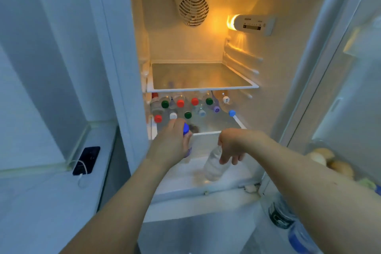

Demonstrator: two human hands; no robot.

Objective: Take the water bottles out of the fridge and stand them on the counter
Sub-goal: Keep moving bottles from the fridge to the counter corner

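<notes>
From the head view, the fridge (268,109) stands open and both hands are at the front of its lower shelf (208,133). The left hand (169,142) is wrapped around a bottle with a blue cap (186,129), holding it upright at the shelf's near edge. The right hand (233,146) pinches a clear bottle (213,168) by its neck; this one hangs tilted, just out in front of the shelf. Further in, a crowd of other bottles (185,107) remains on the same shelf, caps red, green, white and blue (some lie on their sides, others I cannot tell). The upper shelf (203,86) holds nothing I can make out.

The step in hand looks like lifting out a pair. Next, both must swing left to the counter (41,202), where a phone (86,160) lies with its cable, and be stood base-down clear of it. The tilted one needs righting first.
</notes>
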